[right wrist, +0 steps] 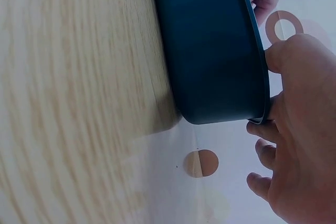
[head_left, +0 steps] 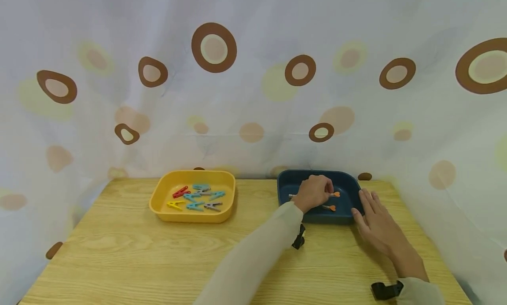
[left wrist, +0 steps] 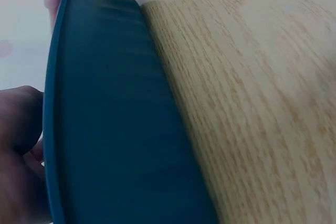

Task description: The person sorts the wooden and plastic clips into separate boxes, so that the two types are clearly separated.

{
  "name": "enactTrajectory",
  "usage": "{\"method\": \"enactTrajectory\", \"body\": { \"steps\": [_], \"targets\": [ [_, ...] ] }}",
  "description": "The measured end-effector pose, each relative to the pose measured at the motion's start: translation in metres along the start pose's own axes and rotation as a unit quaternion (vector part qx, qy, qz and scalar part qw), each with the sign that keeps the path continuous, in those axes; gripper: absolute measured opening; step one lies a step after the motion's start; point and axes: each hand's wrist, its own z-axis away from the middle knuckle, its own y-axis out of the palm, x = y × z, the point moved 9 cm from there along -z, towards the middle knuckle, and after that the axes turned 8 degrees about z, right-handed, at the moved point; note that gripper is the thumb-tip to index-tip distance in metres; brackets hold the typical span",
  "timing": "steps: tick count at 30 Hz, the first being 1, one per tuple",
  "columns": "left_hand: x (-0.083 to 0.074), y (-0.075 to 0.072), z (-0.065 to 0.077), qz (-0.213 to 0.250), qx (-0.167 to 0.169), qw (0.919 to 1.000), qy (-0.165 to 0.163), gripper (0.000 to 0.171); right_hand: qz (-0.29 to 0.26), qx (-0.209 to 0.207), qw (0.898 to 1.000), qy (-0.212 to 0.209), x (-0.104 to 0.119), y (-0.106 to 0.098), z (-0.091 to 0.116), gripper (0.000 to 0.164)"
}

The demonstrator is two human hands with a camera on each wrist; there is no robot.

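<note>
My left hand (head_left: 314,191) reaches into the dark blue tray (head_left: 283,181), its fingers curled down and pinching a small clothespin with an orange heart (head_left: 336,194). Another orange-heart clothespin (head_left: 329,207) lies on the tray floor just in front of it. The pale end of a further piece (head_left: 292,195) shows left of this hand, the rest hidden. At the tray's right side, my right hand (head_left: 376,223) rests against the rim with straight fingers. In the right wrist view its thumb (right wrist: 275,56) touches the rim and the other fingers spread around the corner.
A yellow tray (head_left: 158,208) stands to the left, holding several plastic clothespins (head_left: 195,206) in blue, red, yellow and grey. Both trays sit near the back edge of the wooden table (head_left: 158,261). Behind it hangs a patterned cloth (head_left: 253,76).
</note>
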Motion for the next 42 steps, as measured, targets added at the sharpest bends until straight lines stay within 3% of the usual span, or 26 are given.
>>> {"method": "enactTrajectory", "body": {
  "steps": [14,18,26,33,42],
  "targets": [
    [0.025,-0.002,0.011,-0.041,0.004,0.9984,-0.038,0.003,-0.011,0.012,1.0,-0.006,0.018,0.014,-0.007,0.07],
    [0.03,-0.005,0.014,-0.027,0.007,0.9991,-0.03,0.007,-0.012,0.022,1.0,-0.004,0.02,0.018,-0.01,0.07],
    [0.023,-0.025,0.024,0.02,0.017,0.9996,-0.015,0.015,-0.001,0.013,1.0,-0.007,0.015,0.012,-0.011,0.069],
    [0.011,-0.035,0.039,0.025,0.026,0.9991,0.022,0.015,0.001,0.015,1.0,-0.006,0.006,0.011,-0.005,0.069],
    [0.001,-0.058,0.066,0.029,0.024,0.9943,0.1,0.011,0.005,0.007,1.0,-0.015,-0.002,0.007,-0.003,0.067]
  ]
}}
